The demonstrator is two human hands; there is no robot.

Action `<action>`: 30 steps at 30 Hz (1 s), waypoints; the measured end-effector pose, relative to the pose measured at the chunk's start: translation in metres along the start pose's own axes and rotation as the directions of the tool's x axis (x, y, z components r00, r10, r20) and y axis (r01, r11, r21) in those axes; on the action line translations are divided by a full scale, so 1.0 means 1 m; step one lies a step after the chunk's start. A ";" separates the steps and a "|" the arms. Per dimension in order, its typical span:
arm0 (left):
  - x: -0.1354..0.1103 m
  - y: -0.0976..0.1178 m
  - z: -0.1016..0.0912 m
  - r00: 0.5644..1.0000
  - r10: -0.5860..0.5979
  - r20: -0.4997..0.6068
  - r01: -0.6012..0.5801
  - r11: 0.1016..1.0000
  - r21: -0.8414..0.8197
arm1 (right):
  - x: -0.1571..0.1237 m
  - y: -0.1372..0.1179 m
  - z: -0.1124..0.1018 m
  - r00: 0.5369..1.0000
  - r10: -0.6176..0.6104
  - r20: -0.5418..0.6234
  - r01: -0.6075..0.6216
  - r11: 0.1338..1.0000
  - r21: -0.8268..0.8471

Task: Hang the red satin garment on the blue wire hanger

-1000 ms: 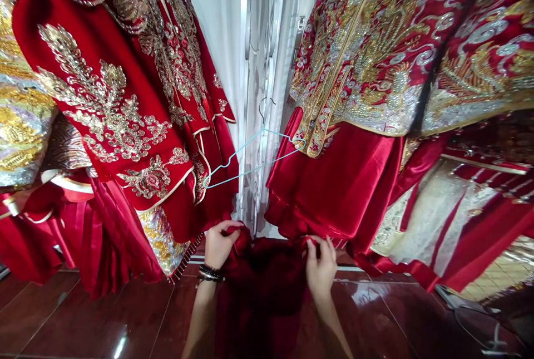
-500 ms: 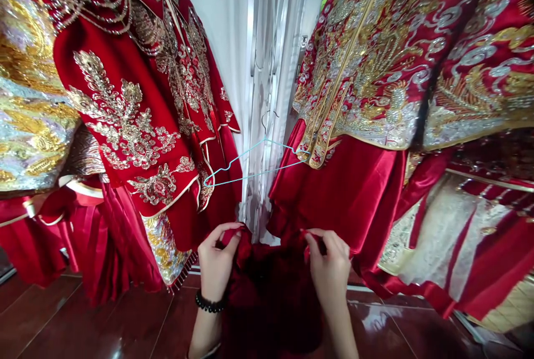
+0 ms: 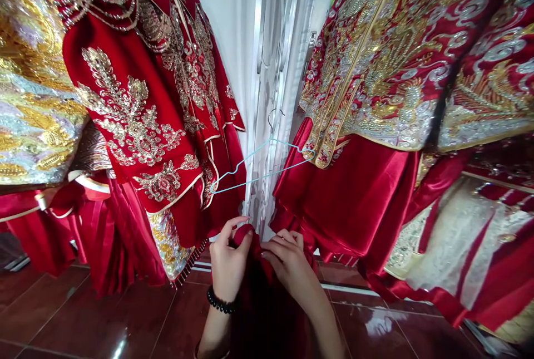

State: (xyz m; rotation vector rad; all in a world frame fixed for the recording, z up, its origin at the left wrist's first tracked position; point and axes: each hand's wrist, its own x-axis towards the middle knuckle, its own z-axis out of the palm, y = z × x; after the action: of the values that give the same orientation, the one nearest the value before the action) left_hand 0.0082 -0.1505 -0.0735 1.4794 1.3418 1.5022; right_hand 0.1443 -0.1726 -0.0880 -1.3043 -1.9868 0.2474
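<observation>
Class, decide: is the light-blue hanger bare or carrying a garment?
Bare: the light-blue hanger shows its whole outline, no cloth drapes over it, and the white backdrop shows through it.

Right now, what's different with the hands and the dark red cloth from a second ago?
The right hand moved left, close to the left hand, so the dark red cloth bunches narrower between them. Both hands are still on the cloth, and the light-blue hanger still hangs ahead.
</observation>
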 end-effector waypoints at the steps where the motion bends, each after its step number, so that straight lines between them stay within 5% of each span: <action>1: 0.000 0.001 0.000 1.000 0.009 -0.008 -0.009 1.000 0.007 | 0.001 0.001 0.004 1.000 -0.014 -0.016 0.013 1.000 -0.015; 7: -0.003 0.009 0.000 1.000 0.009 -0.009 -0.009 1.000 0.018 | 0.004 0.011 0.019 0.982 -0.114 -0.149 0.106 0.993 -0.059; 12: 0.002 0.009 -0.008 0.999 0.004 -0.051 0.002 0.993 0.120 | 0.000 0.016 0.011 0.962 -0.062 -0.266 0.052 0.998 -0.047; 15: 0.005 0.011 -0.017 0.999 -0.009 0.034 0.000 0.964 0.265 | -0.004 0.019 0.014 0.920 -0.043 -0.391 0.034 0.999 -0.031; 20: 0.008 0.013 -0.033 0.965 -0.105 0.241 -0.094 0.719 0.689 | -0.008 0.026 0.021 0.838 0.037 -0.544 -0.014 0.999 0.046; 22: 0.008 0.011 -0.033 0.956 -0.066 0.285 -0.169 0.669 0.724 | -0.008 0.027 0.021 0.819 0.049 -0.571 -0.015 0.998 0.065; 26: 0.007 0.003 -0.018 0.856 0.100 0.508 -0.352 0.832 0.429 | -0.008 0.027 0.020 0.818 0.058 -0.572 -0.009 0.996 0.088; 30: 0.003 -0.005 0.005 0.720 0.124 0.683 -0.337 0.923 0.188 | -0.008 0.026 0.019 0.841 0.075 -0.536 -0.007 0.992 0.127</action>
State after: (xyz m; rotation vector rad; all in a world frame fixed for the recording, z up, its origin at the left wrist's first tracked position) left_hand 0.0109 -0.1449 -0.0782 2.1815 0.9777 0.7568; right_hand 0.1516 -0.1632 -0.1187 -1.1783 -1.4401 0.0087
